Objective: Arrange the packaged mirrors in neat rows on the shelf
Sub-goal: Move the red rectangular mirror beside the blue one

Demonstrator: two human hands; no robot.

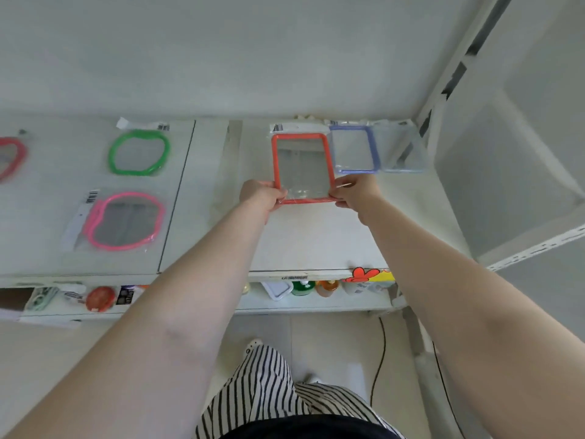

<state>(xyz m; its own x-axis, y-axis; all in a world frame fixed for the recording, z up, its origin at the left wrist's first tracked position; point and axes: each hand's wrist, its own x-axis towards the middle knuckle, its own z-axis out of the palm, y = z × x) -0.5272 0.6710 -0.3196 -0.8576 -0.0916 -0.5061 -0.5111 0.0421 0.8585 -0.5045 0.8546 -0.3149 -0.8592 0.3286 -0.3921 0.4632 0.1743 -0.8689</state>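
Shelf (pixel 316 242), left to right: red mirror (pixel 11 156) at 9 o'clock edge, green mirror (pixel 139 152), pink mirror (pixel 125 220) below it. Left hand (pixel 261 196) and right hand (pixel 357 190) fingers pinch the orange mirror (pixel 302 167) by its near corners, flat on shelf center. Purple mirror (pixel 354 148) and pale blue mirror (pixel 402 147) at 3 o'clock beside it.

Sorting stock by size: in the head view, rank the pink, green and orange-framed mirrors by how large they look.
1. pink mirror
2. orange mirror, close to the pink, unsure
3. green mirror, which lies farther back, so true size may match the pink.
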